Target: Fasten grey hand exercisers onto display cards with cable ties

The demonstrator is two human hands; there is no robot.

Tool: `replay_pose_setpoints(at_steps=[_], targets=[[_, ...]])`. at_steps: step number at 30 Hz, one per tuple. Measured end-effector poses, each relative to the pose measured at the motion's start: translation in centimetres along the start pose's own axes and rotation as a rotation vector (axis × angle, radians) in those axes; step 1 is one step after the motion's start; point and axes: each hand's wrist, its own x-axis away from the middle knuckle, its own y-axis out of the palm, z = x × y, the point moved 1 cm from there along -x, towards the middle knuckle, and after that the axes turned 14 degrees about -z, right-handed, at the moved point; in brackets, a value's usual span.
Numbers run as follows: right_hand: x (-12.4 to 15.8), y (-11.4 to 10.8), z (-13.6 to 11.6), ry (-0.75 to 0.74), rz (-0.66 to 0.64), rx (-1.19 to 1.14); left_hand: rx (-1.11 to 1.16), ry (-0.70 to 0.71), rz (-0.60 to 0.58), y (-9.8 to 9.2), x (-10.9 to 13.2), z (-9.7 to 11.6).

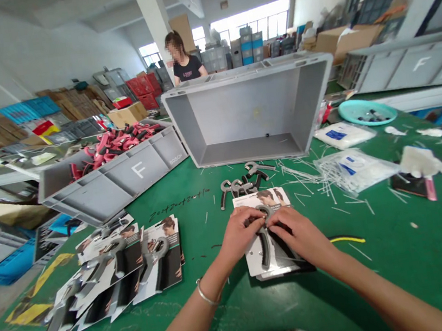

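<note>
A grey and black hand grip strengthener lies on a printed backing card, on top of a small stack of cards on the green table. My left hand is closed at the grip's grey ring, thumb and fingers pinched against it. From the other side my right hand meets it, fingertips pinched together at the same ring; anything small between them is hidden. Several loose hand grips lie just beyond the cards. Off to the left, carded hand grips rest in overlapping piles.
A grey crate stands on its side ahead; another crate holds red-and-black grips. White cable ties, a plastic bag, a white glove and a yellow handle lie to the right. A person is behind the crate.
</note>
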Motion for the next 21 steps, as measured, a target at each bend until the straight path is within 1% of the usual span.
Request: replay_pose_setpoints(at_steps=[3, 6, 8, 11, 13, 15, 18, 21], targets=[[0.5, -0.2, -0.2, -0.049, -0.068, 0.020, 0.045, -0.040, 0.065, 0.4, 0.5, -0.3], [0.9, -0.1, -0.4, -0.042, -0.073, 0.021, 0.051, -0.037, 0.056, 0.6, 0.6, -0.4], [0.6, 0.2, -0.1, -0.018, -0.020, -0.020, 0.044, -0.023, 0.049, 0.6, 0.5, -0.4], [-0.5, 0.5, 0.7, 0.059, 0.110, -0.118, 0.037, -0.009, 0.056, 0.6, 0.5, -0.4], [-1.2, 0.5, 1.1, 0.111, 0.149, -0.171, 0.040, -0.001, 0.060, 0.6, 0.6, -0.5], [-1.5, 0.4, 1.2, 0.127, 0.116, -0.190, 0.050, -0.002, 0.064, 0.5, 0.7, -0.6], [-1.0, 0.1, 1.0, 0.081, 0.021, -0.157, 0.070, -0.015, 0.066, 0.5, 0.8, -0.6], [-0.3, 0.1, 1.0, 0.047, -0.034, -0.122, 0.072, -0.003, 0.059, 0.5, 0.7, -0.4]])
